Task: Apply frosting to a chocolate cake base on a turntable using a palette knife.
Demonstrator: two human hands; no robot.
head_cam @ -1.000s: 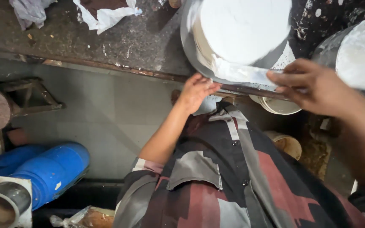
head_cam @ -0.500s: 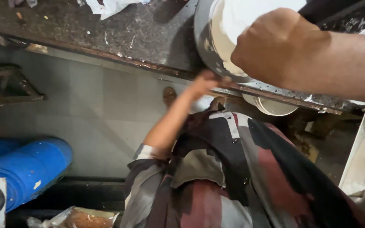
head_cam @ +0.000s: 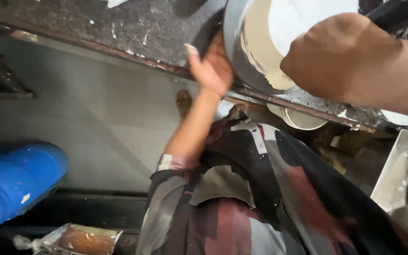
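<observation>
The pan, a round grey metal vessel holding white batter or dough, sits on the dark, spattered counter, at its near edge, right of centre.

Left hand: palm flat against the pan's left outer wall, fingers spread and pointing up. It presses, not pinches.

Right hand: closed into a fist above the pan's near right rim, close to the camera. Whether it holds anything inside the fist cannot be told.

Handling, as judged: the pan is rigid and, filled as it is, likely heavy. The wall looks smooth and the rim is smeared white, so a grip there could slip. The soundest hold appears to be both palms on opposite walls, below the rim.

Below the counter edge: a stack of pale dishes. Left: a blue drum. Near left: a wrapped loaf. Right: a smeared metal tray.
</observation>
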